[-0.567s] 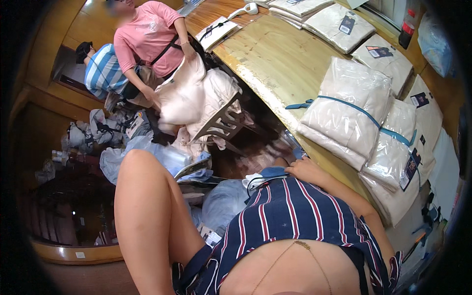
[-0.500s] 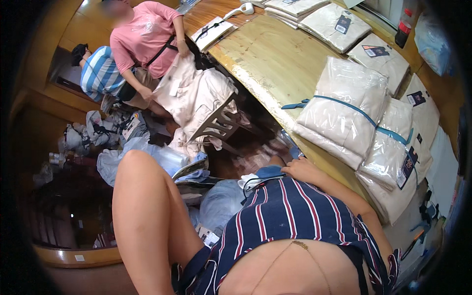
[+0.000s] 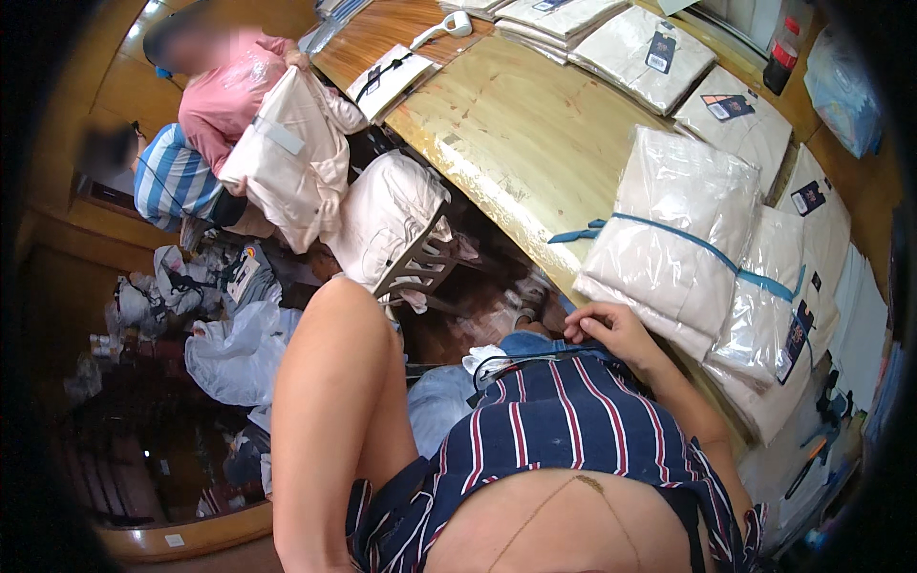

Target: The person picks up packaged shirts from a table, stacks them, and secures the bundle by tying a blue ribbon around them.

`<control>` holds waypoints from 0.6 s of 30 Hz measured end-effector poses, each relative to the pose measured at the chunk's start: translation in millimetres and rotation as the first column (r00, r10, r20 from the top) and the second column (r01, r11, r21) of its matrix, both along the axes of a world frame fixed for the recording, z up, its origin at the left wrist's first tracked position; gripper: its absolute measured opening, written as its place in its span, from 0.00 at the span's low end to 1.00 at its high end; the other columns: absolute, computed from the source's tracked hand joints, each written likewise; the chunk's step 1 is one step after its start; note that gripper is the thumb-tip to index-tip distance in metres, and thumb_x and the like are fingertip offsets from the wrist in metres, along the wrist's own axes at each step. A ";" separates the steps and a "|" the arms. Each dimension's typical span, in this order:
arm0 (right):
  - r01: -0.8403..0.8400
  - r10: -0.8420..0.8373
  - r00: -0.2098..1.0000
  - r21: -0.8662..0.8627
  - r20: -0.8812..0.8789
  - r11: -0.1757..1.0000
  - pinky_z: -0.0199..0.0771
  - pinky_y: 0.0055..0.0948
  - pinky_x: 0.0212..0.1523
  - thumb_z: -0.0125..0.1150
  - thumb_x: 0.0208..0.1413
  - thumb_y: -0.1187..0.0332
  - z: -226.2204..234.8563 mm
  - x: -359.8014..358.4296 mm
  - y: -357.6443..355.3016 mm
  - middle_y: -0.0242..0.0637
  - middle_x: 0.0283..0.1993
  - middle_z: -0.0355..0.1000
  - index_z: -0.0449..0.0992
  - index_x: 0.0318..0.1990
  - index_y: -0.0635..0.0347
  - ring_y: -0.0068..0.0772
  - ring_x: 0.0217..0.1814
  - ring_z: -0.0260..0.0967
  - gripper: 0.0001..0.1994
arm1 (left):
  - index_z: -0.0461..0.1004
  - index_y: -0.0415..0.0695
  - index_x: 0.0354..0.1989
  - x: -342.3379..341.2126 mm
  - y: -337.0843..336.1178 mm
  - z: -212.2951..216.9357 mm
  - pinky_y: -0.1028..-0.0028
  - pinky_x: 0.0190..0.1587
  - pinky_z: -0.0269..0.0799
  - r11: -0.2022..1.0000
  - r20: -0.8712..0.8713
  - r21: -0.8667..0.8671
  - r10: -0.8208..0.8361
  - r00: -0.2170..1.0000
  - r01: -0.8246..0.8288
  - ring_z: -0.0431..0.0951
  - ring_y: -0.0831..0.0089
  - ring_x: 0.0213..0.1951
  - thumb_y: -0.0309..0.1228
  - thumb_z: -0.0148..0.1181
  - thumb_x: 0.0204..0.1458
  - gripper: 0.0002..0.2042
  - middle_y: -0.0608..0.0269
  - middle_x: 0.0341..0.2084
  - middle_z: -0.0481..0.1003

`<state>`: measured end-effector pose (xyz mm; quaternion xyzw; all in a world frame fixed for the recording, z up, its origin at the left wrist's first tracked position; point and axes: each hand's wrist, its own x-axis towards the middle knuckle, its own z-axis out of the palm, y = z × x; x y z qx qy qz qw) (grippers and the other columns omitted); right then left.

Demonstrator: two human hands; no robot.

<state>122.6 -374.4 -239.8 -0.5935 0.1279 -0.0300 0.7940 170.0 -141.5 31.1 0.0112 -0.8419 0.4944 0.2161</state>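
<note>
My right hand is beside the near edge of the table, over my lap, with its fingers loosely bent and apart. Nothing shows in it. Closest to it on the table is a clear-wrapped bundle of folded cream garments, tied with a blue-green strip. Below its fingertips lies blue cloth, next to a white cloth with a dark cord. My left arm is sharply bent, elbow outward, and its forearm leaves the picture at the lower edge, so my left hand is hidden.
More bagged garments with dark tags line the table's far side, near a dark drink bottle. A white handheld scanner lies farther left. Cream cloth drapes a chair. Two people work beyond it; plastic bags litter the floor.
My left elbow has shifted right in the picture. My right hand's fingers have lifted and spread. The person in pink has raised a cream garment off the chair. The view has turned slightly.
</note>
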 end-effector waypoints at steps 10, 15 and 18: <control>0.082 -0.091 0.996 -0.403 -0.004 0.912 0.64 0.24 0.38 0.47 0.47 0.73 35.9 46.9 3.9 0.39 0.33 0.70 0.70 0.36 0.64 0.28 0.35 0.67 0.09 | 0.65 0.42 0.28 134.4 -66.9 2.0 0.66 0.42 0.52 0.828 -0.160 0.430 -0.323 0.933 0.360 0.56 0.71 0.37 0.35 0.43 0.45 0.09 0.65 0.28 0.58; 0.176 -0.249 0.967 -0.593 -0.043 0.786 0.64 0.25 0.39 0.49 0.46 0.73 47.6 88.7 -0.2 0.40 0.33 0.70 0.70 0.35 0.63 0.33 0.36 0.67 0.08 | 0.67 0.43 0.34 214.6 -93.1 2.2 0.64 0.45 0.53 0.330 -0.171 0.849 -0.567 0.805 0.413 0.56 0.71 0.42 0.36 0.43 0.45 0.12 0.64 0.33 0.59; 0.221 -0.294 0.956 -0.654 -0.002 0.723 0.64 0.27 0.38 0.49 0.45 0.73 48.4 110.7 -0.9 0.40 0.33 0.69 0.70 0.34 0.62 0.37 0.36 0.66 0.08 | 0.62 0.42 0.45 254.5 -103.8 13.5 0.60 0.52 0.47 0.233 0.021 0.950 -0.710 0.703 0.207 0.52 0.69 0.51 0.39 0.39 0.46 0.20 0.60 0.45 0.57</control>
